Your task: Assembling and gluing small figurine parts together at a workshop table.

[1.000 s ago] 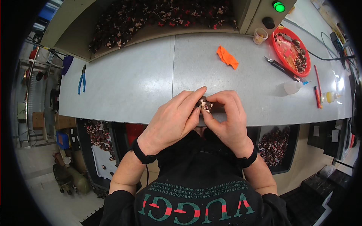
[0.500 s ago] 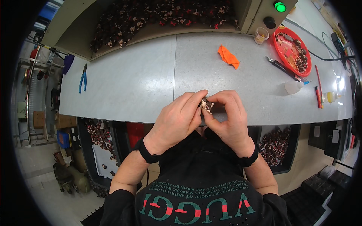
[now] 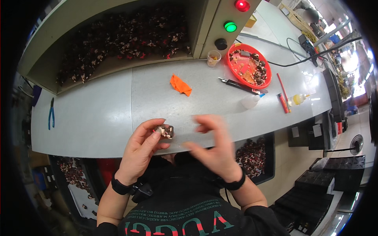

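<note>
Between the thumb and fingers of my left hand (image 3: 138, 153) is a small dark-brown and cream figurine (image 3: 167, 131), held just above the near edge of the grey table (image 3: 90, 114). My right hand (image 3: 218, 151) is apart from it, to its right. That hand is smeared by motion, but its thumb and fingers are spread with nothing between them. Beyond my hands an orange cloth (image 3: 181, 85) lies crumpled on the tabletop. To the right of the cloth rests a black-handled craft knife (image 3: 238, 84), beside a red basin (image 3: 269, 76) holding several similar brown pieces.
A cabinet (image 3: 210, 33) full of figurines (image 3: 130, 39) stands at the back, with lit buttons. Blue pliers (image 3: 51, 115) lie left. Rightward are a clear cup (image 3: 214, 59), a white bottle (image 3: 250, 102), a yellow bottle (image 3: 297, 99) and a red marker (image 3: 282, 103). Dark bins (image 3: 270, 157) sit below the edge.
The right hand has let go of the figurine and moved away to the right, opening. The left hand keeps hold of it. My view has swung to the right.
</note>
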`<action>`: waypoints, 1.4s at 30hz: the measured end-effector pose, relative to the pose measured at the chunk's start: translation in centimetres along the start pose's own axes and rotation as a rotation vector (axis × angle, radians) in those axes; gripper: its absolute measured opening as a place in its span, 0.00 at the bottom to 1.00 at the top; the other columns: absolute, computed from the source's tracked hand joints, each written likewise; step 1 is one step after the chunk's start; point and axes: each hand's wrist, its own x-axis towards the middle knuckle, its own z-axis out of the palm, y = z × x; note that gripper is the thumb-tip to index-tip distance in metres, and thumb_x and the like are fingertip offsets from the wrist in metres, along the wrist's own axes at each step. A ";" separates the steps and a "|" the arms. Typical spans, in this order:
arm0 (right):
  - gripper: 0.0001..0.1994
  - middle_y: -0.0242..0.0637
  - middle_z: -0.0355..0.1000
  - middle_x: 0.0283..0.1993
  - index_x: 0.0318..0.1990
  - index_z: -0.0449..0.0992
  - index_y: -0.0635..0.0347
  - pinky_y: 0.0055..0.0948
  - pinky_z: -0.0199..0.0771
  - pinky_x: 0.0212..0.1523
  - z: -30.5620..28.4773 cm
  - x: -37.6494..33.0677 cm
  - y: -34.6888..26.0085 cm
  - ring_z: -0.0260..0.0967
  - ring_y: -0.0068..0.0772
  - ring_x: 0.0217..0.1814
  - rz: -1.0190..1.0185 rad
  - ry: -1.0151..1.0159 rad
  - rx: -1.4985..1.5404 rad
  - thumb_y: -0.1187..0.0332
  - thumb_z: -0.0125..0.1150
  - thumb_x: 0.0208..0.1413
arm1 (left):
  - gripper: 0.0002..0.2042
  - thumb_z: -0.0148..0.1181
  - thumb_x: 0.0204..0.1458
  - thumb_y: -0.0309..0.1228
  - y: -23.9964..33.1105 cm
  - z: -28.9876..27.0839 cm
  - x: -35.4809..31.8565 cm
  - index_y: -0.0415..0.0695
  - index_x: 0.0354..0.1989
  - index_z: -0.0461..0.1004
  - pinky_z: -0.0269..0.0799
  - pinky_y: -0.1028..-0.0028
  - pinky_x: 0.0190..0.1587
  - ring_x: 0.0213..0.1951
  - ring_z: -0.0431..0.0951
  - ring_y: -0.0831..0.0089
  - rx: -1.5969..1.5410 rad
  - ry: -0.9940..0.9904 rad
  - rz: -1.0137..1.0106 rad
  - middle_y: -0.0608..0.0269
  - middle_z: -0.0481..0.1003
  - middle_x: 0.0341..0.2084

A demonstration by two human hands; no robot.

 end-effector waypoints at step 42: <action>0.20 0.33 0.72 0.31 0.34 0.76 0.60 0.28 0.65 0.32 -7.0 1.3 0.6 0.67 0.32 0.31 -0.041 -0.372 -0.226 0.57 0.76 0.40 | 0.12 0.50 0.60 0.29 -0.3 -2.1 0.5 0.40 0.50 0.70 0.70 0.77 0.46 0.43 0.73 0.79 -0.228 -0.348 -0.159 0.63 0.73 0.43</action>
